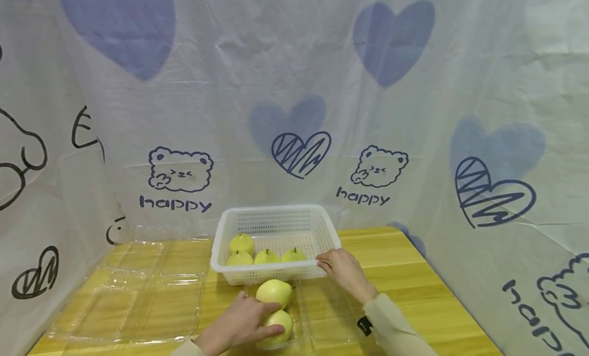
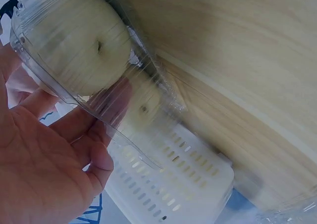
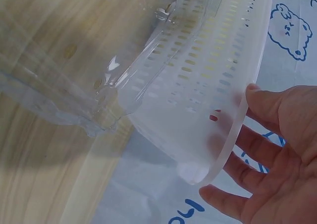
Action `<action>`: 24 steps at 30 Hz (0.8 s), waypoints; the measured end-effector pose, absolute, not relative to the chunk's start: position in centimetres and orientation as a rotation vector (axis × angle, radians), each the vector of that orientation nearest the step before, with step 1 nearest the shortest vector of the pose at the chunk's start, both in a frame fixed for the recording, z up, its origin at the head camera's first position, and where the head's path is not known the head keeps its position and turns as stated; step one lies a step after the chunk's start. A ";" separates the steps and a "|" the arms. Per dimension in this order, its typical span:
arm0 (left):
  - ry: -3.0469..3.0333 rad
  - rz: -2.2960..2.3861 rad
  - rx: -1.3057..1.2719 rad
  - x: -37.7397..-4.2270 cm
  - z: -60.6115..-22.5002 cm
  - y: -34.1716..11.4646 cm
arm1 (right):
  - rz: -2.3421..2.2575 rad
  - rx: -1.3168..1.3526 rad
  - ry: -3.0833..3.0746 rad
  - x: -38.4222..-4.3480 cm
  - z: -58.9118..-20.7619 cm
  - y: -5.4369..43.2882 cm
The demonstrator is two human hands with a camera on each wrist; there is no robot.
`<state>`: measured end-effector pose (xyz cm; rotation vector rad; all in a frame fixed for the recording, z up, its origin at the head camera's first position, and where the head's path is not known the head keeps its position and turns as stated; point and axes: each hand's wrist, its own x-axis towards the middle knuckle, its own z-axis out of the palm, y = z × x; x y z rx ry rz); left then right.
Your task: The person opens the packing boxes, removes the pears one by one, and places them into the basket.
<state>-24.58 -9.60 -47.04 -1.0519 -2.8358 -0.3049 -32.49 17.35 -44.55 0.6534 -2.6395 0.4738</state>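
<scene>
Two yellow-green pears sit one behind the other in a clear plastic tray, in front of a white slotted basket (image 1: 276, 207). My left hand (image 1: 244, 320) holds the front pear (image 1: 281, 323), with thumb and index finger on opposite sides. That index finger also lies against the rear pear (image 1: 272, 290). In the left wrist view the tray's clear wall (image 2: 64, 92) crosses in front of the fingers and pears. My right hand (image 1: 342, 269) grips the basket's rim at its near right corner, thumb over the edge, fingers (image 3: 257, 144) along the outer side.
Several more pears (image 1: 267, 256) lie inside the basket, along its front and left. Clear compartmented plastic trays (image 1: 161, 305) cover the left of the wooden table (image 1: 414, 294). More clear plastic (image 3: 109, 90) lies right of the pears. A printed white curtain (image 1: 276, 64) encloses the back and sides.
</scene>
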 end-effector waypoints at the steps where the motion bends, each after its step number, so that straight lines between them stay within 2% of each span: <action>1: -2.838 -0.299 -1.057 -24.6 -47.0 -9.5 | 0.473 0.656 -2.638 -32.5 -44.5 17.4; 9: -2.810 -0.238 -1.090 -24.2 -46.8 -9.0 | 0.447 0.672 -2.650 -32.3 -44.4 17.4; 24: -2.893 -0.283 -0.985 -24.3 -47.4 -8.3 | 0.458 0.654 -2.638 -32.2 -44.2 17.2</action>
